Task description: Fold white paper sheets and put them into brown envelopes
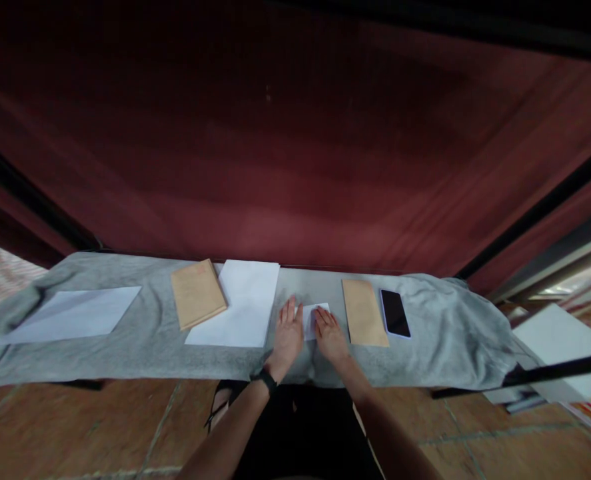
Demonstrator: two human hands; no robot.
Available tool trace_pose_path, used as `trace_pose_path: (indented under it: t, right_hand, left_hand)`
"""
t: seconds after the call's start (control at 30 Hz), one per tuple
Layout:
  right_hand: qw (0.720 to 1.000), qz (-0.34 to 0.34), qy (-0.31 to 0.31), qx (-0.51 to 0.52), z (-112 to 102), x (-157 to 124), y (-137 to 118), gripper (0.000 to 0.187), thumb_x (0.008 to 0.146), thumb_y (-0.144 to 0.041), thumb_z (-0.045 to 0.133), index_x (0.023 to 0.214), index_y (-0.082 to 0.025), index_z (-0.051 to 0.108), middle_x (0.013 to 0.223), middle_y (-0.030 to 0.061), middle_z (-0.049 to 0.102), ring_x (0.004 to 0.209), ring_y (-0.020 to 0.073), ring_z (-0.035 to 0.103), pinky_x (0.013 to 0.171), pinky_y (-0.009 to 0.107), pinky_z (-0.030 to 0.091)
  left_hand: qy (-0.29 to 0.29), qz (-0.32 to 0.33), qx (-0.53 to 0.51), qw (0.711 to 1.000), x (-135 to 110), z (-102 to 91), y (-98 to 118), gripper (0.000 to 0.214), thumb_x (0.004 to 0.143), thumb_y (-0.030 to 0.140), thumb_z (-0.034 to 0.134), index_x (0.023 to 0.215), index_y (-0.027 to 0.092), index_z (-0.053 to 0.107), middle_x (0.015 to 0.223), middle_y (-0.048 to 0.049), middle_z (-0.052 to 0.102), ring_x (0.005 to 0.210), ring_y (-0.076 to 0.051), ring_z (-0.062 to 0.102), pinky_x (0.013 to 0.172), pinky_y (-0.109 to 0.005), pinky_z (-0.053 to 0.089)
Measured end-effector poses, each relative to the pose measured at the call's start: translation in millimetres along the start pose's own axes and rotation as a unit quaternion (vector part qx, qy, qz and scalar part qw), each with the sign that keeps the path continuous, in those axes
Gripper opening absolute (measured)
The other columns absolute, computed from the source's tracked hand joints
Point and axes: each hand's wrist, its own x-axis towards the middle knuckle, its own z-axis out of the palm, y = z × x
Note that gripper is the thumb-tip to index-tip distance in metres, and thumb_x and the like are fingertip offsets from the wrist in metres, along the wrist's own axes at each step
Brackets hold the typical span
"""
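Note:
A small white folded paper (311, 319) lies on the grey cloth between my hands. My left hand (289, 335) rests flat at its left edge, fingers stretched out and pointing away from me. On the paper's right side my right hand (330, 335) lies with its fingertips on the sheet, fingers extended. Left of my left hand is a stack of white paper sheets (248, 303). Several brown envelopes (198, 293) sit stacked on its left part. To the right of my right hand lies a single brown envelope (366, 313).
A phone (396, 313) with a dark screen lies right of the single envelope. One white sheet (75, 313) is at the far left. The grey cloth (140, 353) covers a narrow table against a dark red panel (285, 227). A white board (565, 343) stands off the right end.

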Motion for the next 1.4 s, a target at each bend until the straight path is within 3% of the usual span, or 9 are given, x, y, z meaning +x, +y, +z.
trace_pose_path:
  t: [0.1,0.23,0.43,0.63,0.8,0.97,1.1,1.4]
  right_hand:
    - [1.000,-0.005,0.007,-0.017,3,4,3,0.047,0.100,-0.019,0.034,0.144,-0.012,0.051,0.151,0.0134,0.049,0.143,0.0228,0.041,0.117,0.043,0.031]
    - [1.000,-0.003,0.022,-0.015,1,12,10,0.048,0.100,-0.022,0.034,0.145,-0.015,0.050,0.151,0.0127,0.049,0.140,0.0249,0.043,0.116,0.047,0.032]
    - [0.998,0.009,-0.002,-0.055,-14,36,22,0.048,0.093,-0.010,0.036,0.132,-0.019,0.062,0.124,0.0130,0.066,0.116,0.0247,0.056,0.106,0.040,0.039]
    - [0.998,0.013,-0.004,-0.056,-23,45,31,0.042,0.092,-0.008,0.038,0.117,-0.018,0.069,0.111,0.0129,0.068,0.107,0.0249,0.057,0.106,0.043,0.036]
    - [1.000,-0.006,0.004,-0.021,-17,27,22,0.043,0.096,-0.014,0.036,0.128,-0.018,0.064,0.129,0.0112,0.066,0.121,0.0228,0.056,0.111,0.043,0.037]
    - [0.998,-0.054,0.002,0.013,-5,-5,7,0.046,0.101,-0.024,0.036,0.143,-0.015,0.052,0.150,0.0130,0.050,0.140,0.0239,0.044,0.117,0.047,0.031]
    - [0.999,-0.036,0.012,-0.030,0,-13,8,0.050,0.102,-0.028,0.039,0.149,-0.012,0.043,0.155,0.0161,0.042,0.144,0.0266,0.038,0.118,0.049,0.029]
    - [0.996,0.023,0.069,-0.043,9,-14,11,0.055,0.103,-0.038,0.035,0.150,-0.009,0.041,0.153,0.0209,0.043,0.142,0.0311,0.041,0.116,0.053,0.030]
  left_hand:
    - [-0.029,0.029,0.003,0.999,-10,14.2,7,0.051,0.097,0.026,0.039,0.147,0.015,0.046,0.159,-0.0147,0.037,0.150,-0.030,0.026,0.122,-0.051,0.021]
    - [-0.027,0.039,0.002,0.999,-17,23.5,6,0.056,0.098,0.038,0.041,0.150,0.018,0.041,0.161,-0.0124,0.034,0.152,-0.030,0.021,0.123,-0.053,0.016]
    - [-0.042,0.072,0.022,0.996,-19,17.3,1,0.068,0.093,0.054,0.050,0.150,0.016,0.043,0.162,-0.0164,0.030,0.152,-0.031,0.021,0.124,-0.052,0.011]
    - [-0.046,0.101,0.027,0.993,-20,15.0,-5,0.065,0.096,0.055,0.045,0.151,0.019,0.041,0.162,-0.0138,0.030,0.152,-0.028,0.023,0.124,-0.051,0.011]
    - [-0.039,0.100,0.027,0.994,-20,15.1,-5,0.057,0.100,0.045,0.039,0.150,0.020,0.042,0.162,-0.0119,0.032,0.152,-0.026,0.023,0.124,-0.051,0.013]
    - [-0.035,0.076,0.030,0.996,-17,18.1,-5,0.057,0.098,0.033,0.038,0.152,0.015,0.038,0.161,-0.0128,0.032,0.152,-0.025,0.022,0.124,-0.048,0.016]
    - [-0.013,0.052,0.018,0.998,-17,21.3,-12,0.059,0.096,0.030,0.037,0.153,0.011,0.035,0.161,-0.0139,0.032,0.152,-0.024,0.022,0.124,-0.046,0.017]
    - [0.003,-0.001,0.017,1.000,-20,19.7,-23,0.062,0.098,0.036,0.036,0.152,0.005,0.035,0.160,-0.0185,0.031,0.151,-0.028,0.024,0.124,-0.047,0.021]
